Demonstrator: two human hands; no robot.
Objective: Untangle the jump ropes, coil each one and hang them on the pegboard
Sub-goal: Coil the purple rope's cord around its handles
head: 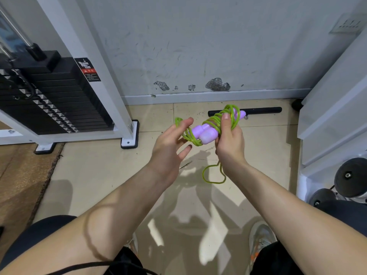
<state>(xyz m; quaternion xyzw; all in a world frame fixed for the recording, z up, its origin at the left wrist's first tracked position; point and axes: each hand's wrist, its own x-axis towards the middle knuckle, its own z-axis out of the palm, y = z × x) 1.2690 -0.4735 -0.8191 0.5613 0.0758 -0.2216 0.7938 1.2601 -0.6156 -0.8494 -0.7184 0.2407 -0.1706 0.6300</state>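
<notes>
While the weight stack [49, 100] stands idle at ten o'clock, the left hand [170, 143], just left of centre, is spread with straight, relaxed fingers and grips nothing. A turn of green cord [178, 122] loops by its index fingertip. Should that turn catch on a finger when the hand draws away, I judge it would drag neighbouring windings off with it. At centre the jump rope [210, 126] is held in the air above the tiled floor [268, 155], its two purple handles [204, 133] side by side with the cord wound round them in loose, uneven turns. Just right of that, the right hand [230, 141] clasps the bundle, thumb pressed over the windings. If that thumb lifts, the springy coils may well spill. At six o'clock from this hand a slack loop [213, 175] dangles, and it could knot or snag on the shoe [262, 239] at five o'clock. No pegboard is in view, so hanging looks some way off.
</notes>
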